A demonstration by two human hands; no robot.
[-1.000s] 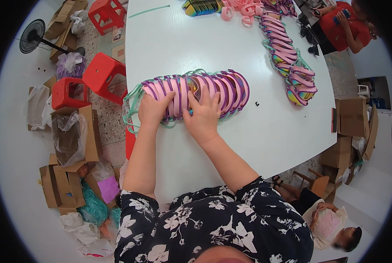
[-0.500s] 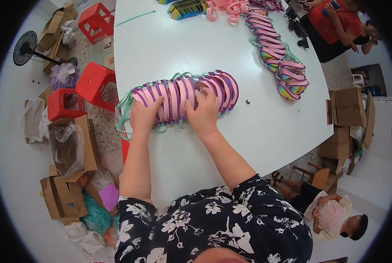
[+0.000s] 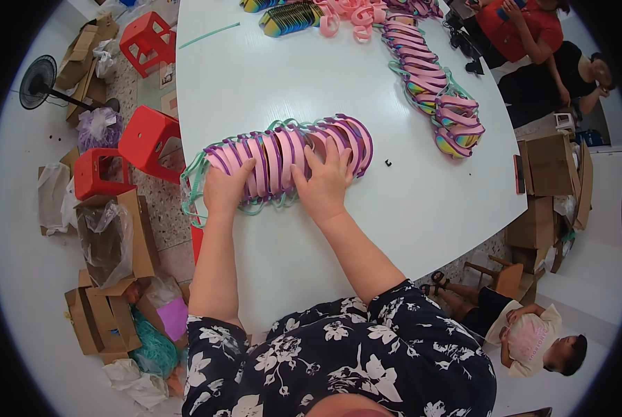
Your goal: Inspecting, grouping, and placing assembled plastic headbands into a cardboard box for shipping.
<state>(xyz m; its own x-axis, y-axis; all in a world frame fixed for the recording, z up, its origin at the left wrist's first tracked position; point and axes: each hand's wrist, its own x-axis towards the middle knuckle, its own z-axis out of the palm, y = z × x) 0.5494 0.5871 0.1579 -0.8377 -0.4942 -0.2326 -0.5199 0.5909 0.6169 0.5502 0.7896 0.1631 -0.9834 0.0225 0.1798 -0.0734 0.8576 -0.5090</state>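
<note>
On the white table (image 3: 429, 208), a packed row of goggles (image 3: 269, 161) lies crosswise in front of me. They have pink padding, purple frames and green straps. My left hand (image 3: 226, 186) grips the row's left end, its thumb across the pink padding and its other fingers mostly hidden. Toward the right part of the row, my right hand (image 3: 323, 182) lies with its fingers spread over the goggles, touching them beside a gap. Loose green straps (image 3: 194, 184) hang out at the left end.
A second row of goggles (image 3: 422, 76) runs along the far right. Beyond lie rainbow lenses (image 3: 290, 19) and pink strips (image 3: 353, 15). A small black piece (image 3: 388, 163) sits on the tabletop. Red stools (image 3: 151, 142) and cardboard boxes (image 3: 116, 236) stand left; other people (image 3: 526, 333) are at right.
My right hand's fingers have spread out further over the row. The whole view has shifted slightly. At the far right, a person in black has come further into view.
</note>
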